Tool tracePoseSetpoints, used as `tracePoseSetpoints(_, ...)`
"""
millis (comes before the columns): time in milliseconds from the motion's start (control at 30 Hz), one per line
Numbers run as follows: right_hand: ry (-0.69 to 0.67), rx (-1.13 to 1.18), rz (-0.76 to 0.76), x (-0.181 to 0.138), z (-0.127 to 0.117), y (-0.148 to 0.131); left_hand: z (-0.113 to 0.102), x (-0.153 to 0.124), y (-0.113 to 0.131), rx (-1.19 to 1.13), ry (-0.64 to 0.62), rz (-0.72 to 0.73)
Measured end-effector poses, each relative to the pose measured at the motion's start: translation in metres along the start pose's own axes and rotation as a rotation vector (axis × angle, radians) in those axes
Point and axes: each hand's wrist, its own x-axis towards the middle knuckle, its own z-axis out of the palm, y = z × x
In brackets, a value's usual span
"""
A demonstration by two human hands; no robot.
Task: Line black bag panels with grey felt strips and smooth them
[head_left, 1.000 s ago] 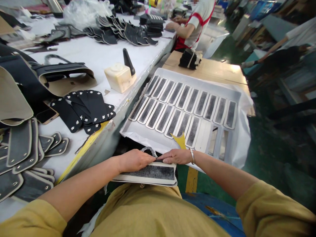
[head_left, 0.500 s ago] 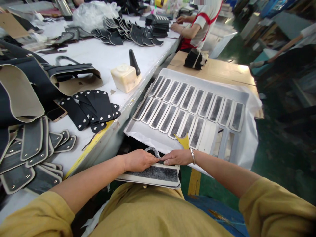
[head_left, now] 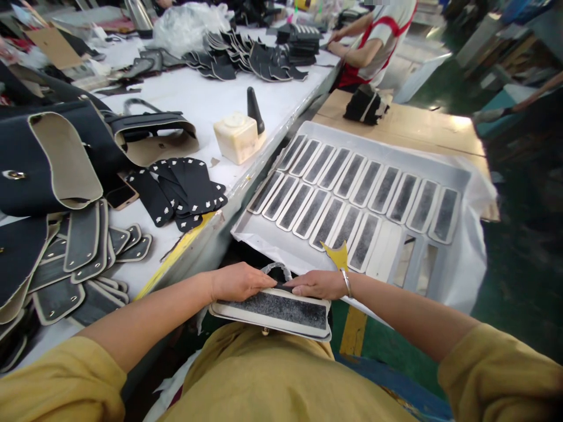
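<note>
In the head view, a handbag point(head_left: 281, 309) lies across my lap, its long pale-edged side with a dark, rough strip turned up. A clear-wrapped handle loop point(head_left: 278, 271) shows beyond it, and a small gold fitting at its near edge. My left hand point(head_left: 241, 282) grips its far edge left of centre, fingers together and pointing right. On the same edge my right hand point(head_left: 319, 285), with a bracelet at the wrist, holds on from the right, thumb toward me. The fingertips almost meet over a dark part; the undersides of both hands are hidden.
A grey tray point(head_left: 259, 231) with rows of pale-edged dark strips and a yellow piece point(head_left: 337, 256) stands ahead right. On the table at left are dark bags point(head_left: 26, 158), black straps point(head_left: 189, 184), edged panels point(head_left: 81, 234) and a glue pot point(head_left: 237, 138). A co-worker point(head_left: 373, 44) sits beyond.
The view has swung slightly left, so the table and tray appear farther right. My fingertips have moved a little apart along the bag's edge; both hands stay on it.
</note>
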Motion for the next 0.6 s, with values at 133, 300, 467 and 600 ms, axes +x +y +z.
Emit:
tracePoseSetpoints(133, 0.025, -0.063, 0.009, 0.009, 0.001, -0.005, -0.001, 0.004, 0.004, -0.009, -0.019, -0.01)
tracePoseSetpoints(300, 0.046, -0.081, 0.0, 0.019, 0.004, -0.009, -0.003, -0.004, 0.002, -0.036, 0.001, -0.023)
tracePoseSetpoints(467, 0.077, -0.056, 0.004, 0.028, 0.005, -0.007, -0.01, -0.029, -0.009, -0.075, 0.077, -0.041)
tracePoseSetpoints(600, 0.067, -0.064, 0.022, 0.037, 0.004, -0.011, -0.01, -0.039, -0.015, -0.045, 0.076, -0.013)
